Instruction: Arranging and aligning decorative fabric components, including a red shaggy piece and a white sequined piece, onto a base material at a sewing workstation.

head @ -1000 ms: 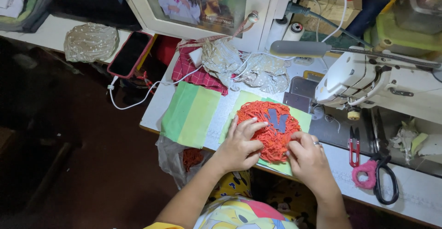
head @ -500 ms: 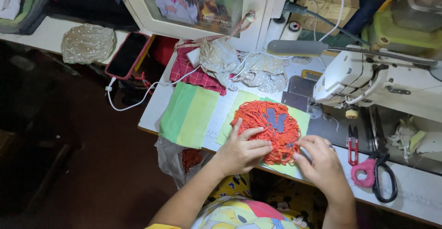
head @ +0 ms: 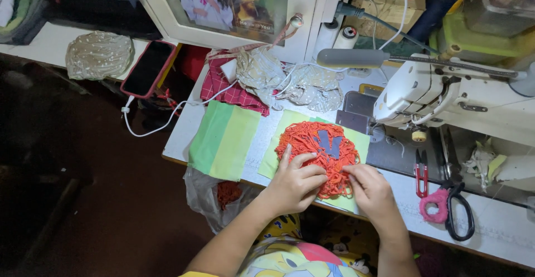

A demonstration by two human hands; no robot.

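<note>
A person's left hand (head: 294,178) lies flat, fingers spread, pressing a mat of orange threads (head: 316,150) onto a light green cloth (head: 358,141) at the table (head: 184,137) edge, just before the sewing machine (head: 440,96). The right hand (head: 370,188) pinches strands at the mat's near rim. Done well, the flat hand would hold the mat steady while strands are tucked gently, keeping the round shape. Scissors (head: 454,210) lie apart, to the right.

Lower centre: left hand (head: 294,181) and right hand (head: 372,190) cover the near part of the orange thread pile (head: 317,147), hiding the right fingertips' grip. Sewing machine (head: 446,96) runs off the right edge. Plastic bag (head: 214,196) under the table edge: contents unclear.
</note>
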